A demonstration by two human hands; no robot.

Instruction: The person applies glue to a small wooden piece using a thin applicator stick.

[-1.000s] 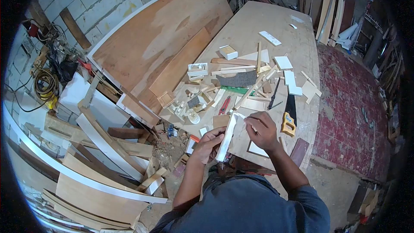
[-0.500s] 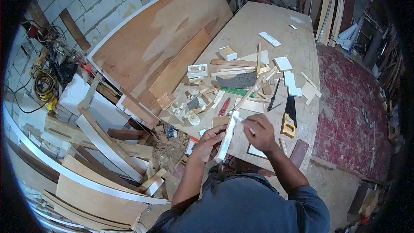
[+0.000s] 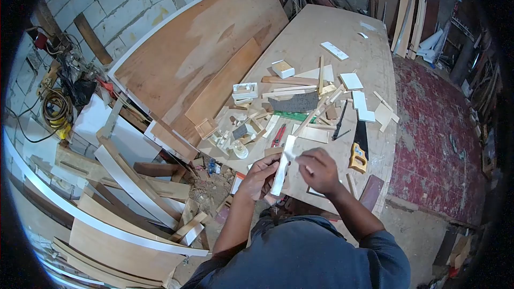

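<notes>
A narrow whitish strip stands slanted over the table's near edge, and my left hand grips its lower part. Just right of the strip is my right hand, its fingers curled together near the strip's face; whatever they pinch is too small and blurred to name. Beyond the hands lie a red cutter, a small round container and a dark grey sheet on a green object. A saw with a yellow handle rests to the right.
Wood offcuts and white blocks are scattered over the table. A large brown panel leans at the left. Boards pile up at the lower left, near a coiled cable. Red flooring lies at the right.
My right hand has shifted slightly down and left along the strip. The strip is a little more upright, still in my left hand.
</notes>
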